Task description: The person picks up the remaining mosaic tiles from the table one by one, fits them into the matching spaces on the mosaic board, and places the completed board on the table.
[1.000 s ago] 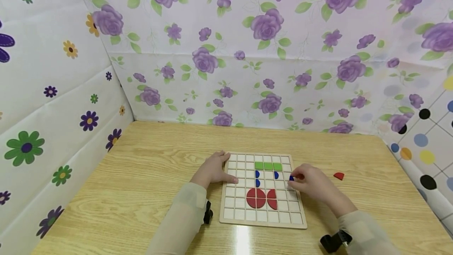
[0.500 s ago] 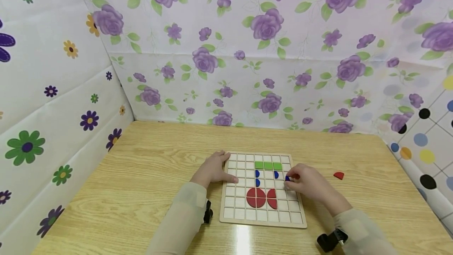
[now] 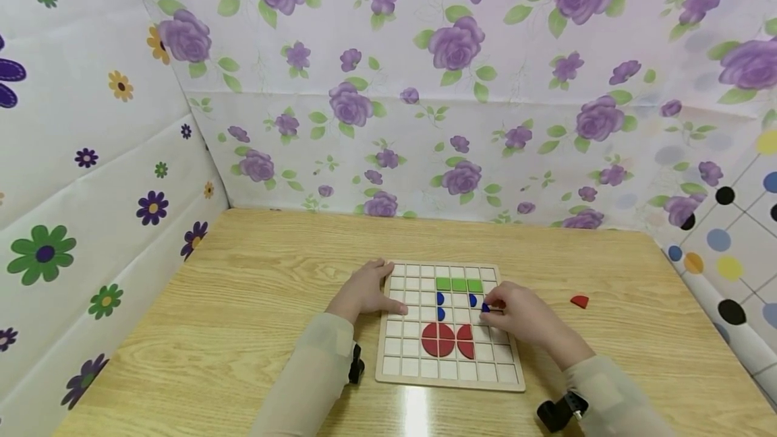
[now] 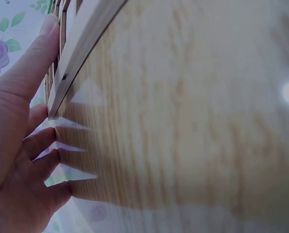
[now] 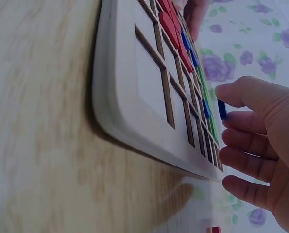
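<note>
Board (image 3: 448, 370) seems steadied by the spread left hand (image 3: 364, 293); blue piece (image 5: 222, 110), pinched in the right hand (image 3: 523, 313), is best lowered flat.

Purple-rose backdrop (image 3: 413, 120), daisy-print cloth (image 3: 115, 187), dotted cloth (image 3: 743, 245), wood-grain table (image 3: 261, 285)

The left hand (image 4: 10, 138) touches the wooden board (image 4: 81, 53)

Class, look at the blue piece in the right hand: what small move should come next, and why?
Probably lower the blue piece into the bare square just below the lone blue half-circle in the head view: the right hand pinches it close by, and it would match the blue pair farther left.
</note>
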`<action>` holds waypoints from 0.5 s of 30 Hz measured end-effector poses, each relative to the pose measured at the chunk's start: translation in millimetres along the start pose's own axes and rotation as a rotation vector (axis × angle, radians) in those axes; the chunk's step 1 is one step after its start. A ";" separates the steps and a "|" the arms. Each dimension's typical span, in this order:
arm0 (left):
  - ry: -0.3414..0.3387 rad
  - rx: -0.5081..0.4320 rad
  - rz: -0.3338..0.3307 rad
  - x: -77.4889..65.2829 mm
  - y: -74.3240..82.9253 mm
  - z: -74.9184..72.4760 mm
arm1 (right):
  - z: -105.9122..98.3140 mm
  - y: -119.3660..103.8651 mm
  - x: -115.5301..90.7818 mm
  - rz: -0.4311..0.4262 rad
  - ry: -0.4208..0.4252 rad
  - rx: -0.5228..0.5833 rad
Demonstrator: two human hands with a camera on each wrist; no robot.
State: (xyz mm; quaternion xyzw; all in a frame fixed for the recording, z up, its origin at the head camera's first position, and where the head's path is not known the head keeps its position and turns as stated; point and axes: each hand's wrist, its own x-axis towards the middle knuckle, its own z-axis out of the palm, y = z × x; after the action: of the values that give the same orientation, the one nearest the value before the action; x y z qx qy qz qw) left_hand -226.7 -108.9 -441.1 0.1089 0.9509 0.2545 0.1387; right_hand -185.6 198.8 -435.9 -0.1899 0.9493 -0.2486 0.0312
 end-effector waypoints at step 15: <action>0.013 -0.014 -0.003 -2.4 1.5 -1.5 | 8.1 -3.6 5.9 -0.013 0.005 -0.021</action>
State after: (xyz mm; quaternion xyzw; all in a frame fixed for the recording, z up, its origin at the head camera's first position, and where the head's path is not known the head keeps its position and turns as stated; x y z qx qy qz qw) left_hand -224.7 -109.0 -438.6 0.1046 0.9502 0.2615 0.1336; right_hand -188.6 189.9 -441.0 -0.1956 0.9507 -0.2393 0.0255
